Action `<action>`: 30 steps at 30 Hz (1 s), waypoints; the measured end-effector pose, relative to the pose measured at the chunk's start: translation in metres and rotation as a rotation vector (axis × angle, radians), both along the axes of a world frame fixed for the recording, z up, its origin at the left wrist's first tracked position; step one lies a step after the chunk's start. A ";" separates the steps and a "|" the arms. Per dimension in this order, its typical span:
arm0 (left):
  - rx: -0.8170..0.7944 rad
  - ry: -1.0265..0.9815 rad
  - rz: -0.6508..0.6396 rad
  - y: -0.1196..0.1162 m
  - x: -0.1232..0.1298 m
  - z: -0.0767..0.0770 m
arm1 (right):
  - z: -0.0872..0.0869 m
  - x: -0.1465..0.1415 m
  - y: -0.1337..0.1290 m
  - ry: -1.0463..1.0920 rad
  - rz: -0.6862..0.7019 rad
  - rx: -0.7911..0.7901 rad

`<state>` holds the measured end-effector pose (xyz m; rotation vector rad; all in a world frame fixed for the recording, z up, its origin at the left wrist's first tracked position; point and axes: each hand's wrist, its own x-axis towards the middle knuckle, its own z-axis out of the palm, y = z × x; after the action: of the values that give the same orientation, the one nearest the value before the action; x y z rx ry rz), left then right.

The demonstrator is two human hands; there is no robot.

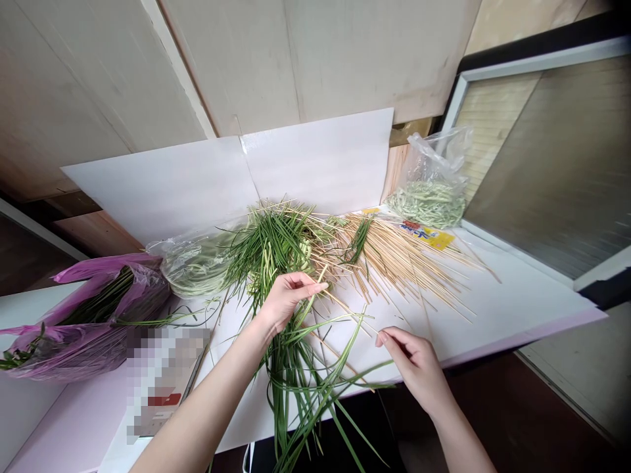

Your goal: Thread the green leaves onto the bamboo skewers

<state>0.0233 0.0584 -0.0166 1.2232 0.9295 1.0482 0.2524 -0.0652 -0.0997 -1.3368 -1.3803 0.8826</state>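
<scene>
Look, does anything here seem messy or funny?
Yes. The long green leaves droop over the edge of the white table, and the thin sticks lie scattered in all directions. The paper beside the purple bag looks odd too: it's blurred into squares.

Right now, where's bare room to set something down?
Bare white sheet lies right of the wooden sticks, up to its pink edge. A narrower strip runs between the blurred item and the green stalks. Crowded: centre, around left hand and right hand.
</scene>
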 end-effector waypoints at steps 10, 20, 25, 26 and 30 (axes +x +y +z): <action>-0.061 0.036 -0.053 -0.011 0.025 -0.018 | -0.004 -0.003 0.002 0.030 -0.046 0.014; -0.100 0.070 -0.198 -0.022 0.046 -0.035 | -0.009 -0.007 0.004 0.033 -0.101 0.028; 0.029 0.154 -0.136 0.001 0.004 -0.007 | -0.011 -0.005 0.005 0.065 -0.154 0.033; 0.068 0.179 -0.055 0.007 -0.008 -0.002 | -0.011 -0.004 0.006 0.070 -0.170 0.031; 0.275 0.434 0.330 0.033 -0.057 0.003 | -0.014 -0.002 0.006 0.088 -0.200 0.038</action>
<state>-0.0332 0.0913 -0.0133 1.6010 1.3903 1.2224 0.2509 -0.0590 -0.1132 -1.3645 -1.1677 0.7674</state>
